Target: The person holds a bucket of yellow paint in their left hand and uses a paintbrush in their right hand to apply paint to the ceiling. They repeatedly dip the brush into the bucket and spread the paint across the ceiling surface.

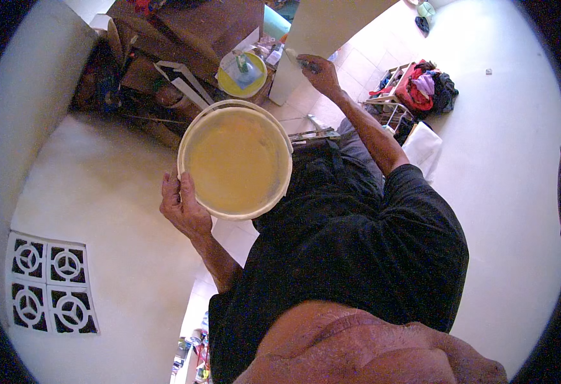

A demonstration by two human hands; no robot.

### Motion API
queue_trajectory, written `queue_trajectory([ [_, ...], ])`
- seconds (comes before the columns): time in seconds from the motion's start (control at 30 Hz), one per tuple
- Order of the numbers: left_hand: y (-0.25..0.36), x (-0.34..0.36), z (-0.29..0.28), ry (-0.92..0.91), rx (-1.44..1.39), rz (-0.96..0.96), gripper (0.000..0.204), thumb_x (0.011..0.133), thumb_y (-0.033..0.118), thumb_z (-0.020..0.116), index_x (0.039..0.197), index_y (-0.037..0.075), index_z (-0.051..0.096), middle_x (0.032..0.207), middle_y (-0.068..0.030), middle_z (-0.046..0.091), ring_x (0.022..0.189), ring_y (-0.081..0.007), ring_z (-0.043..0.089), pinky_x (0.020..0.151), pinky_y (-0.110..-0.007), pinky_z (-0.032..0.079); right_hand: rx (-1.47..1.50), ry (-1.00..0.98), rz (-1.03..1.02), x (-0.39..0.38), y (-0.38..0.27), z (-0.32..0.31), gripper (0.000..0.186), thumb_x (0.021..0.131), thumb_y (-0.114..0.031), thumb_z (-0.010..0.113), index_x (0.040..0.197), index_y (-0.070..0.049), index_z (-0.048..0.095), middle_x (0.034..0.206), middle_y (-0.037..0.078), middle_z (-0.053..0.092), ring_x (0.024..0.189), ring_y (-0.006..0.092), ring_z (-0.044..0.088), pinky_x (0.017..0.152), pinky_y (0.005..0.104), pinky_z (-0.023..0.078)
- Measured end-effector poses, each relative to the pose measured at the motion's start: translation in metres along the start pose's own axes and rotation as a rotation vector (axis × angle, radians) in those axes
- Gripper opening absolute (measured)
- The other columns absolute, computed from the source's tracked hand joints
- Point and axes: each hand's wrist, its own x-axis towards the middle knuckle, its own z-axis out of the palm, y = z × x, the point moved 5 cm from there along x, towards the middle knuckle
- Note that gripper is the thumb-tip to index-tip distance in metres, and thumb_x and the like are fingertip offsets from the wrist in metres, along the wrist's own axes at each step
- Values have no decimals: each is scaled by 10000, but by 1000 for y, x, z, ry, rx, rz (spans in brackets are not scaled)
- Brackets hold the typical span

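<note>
My left hand grips the side of a round cream bucket with pale yellowish contents or interior, tilted toward the camera. My right hand is raised beside an upright beige board, closed around a small tool with a pale end, too small to make out exactly. Between my two hands, farther off, a yellow tub with a light cover and green item on it rests among clutter.
A brown cabinet and dark clutter fill the upper left. A rack piled with clothes stands at the right. Metal bars show near my legs. Pale walls surround me, with decorative vent blocks at lower left.
</note>
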Motion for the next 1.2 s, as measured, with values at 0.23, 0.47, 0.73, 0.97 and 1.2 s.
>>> queue_trajectory([
  [0.23, 12, 1, -1, 44, 34, 71, 256, 909, 118, 540, 1032, -69, 665, 901, -163, 690, 849, -240, 630, 875, -370, 459, -526, -268, -120, 13, -8, 22, 284, 820, -77, 562, 1102, -108, 576, 1002, 158, 674, 848, 356, 659, 717, 475, 537],
  [0.47, 21, 1, 8, -37, -17, 125, 241, 928, 111, 523, 1029, -56, 665, 870, -119, 681, 787, -166, 618, 695, -301, 493, -744, -134, -313, 27, 22, -7, 330, 825, -146, 568, 1144, -61, 556, 1225, 167, 583, 1003, 324, 628, 770, 463, 537],
  [0.73, 14, -3, -1, 12, -34, 48, 247, 927, 109, 522, 1055, -53, 656, 866, -115, 682, 756, -156, 616, 680, -294, 494, -674, 162, -347, -11, -81, -74, 356, 844, -134, 569, 1197, -90, 556, 1280, 130, 575, 1032, 270, 640, 804, 394, 553],
  [0.97, 17, -1, 3, 14, 36, 26, 245, 924, 109, 522, 1034, -65, 655, 867, -123, 685, 753, -159, 615, 679, -300, 497, -581, -79, -282, -16, -36, -11, 298, 836, -98, 595, 1132, -98, 563, 1249, 121, 599, 929, 320, 665, 746, 423, 563],
  [1.2, 17, 0, 8, 1, -43, 71, 229, 919, 98, 526, 976, -82, 655, 876, -127, 669, 794, -158, 608, 700, -305, 489, -655, -166, -252, 30, 1, 26, 292, 830, -96, 561, 1120, -76, 539, 1265, 158, 571, 903, 376, 643, 757, 474, 542],
])
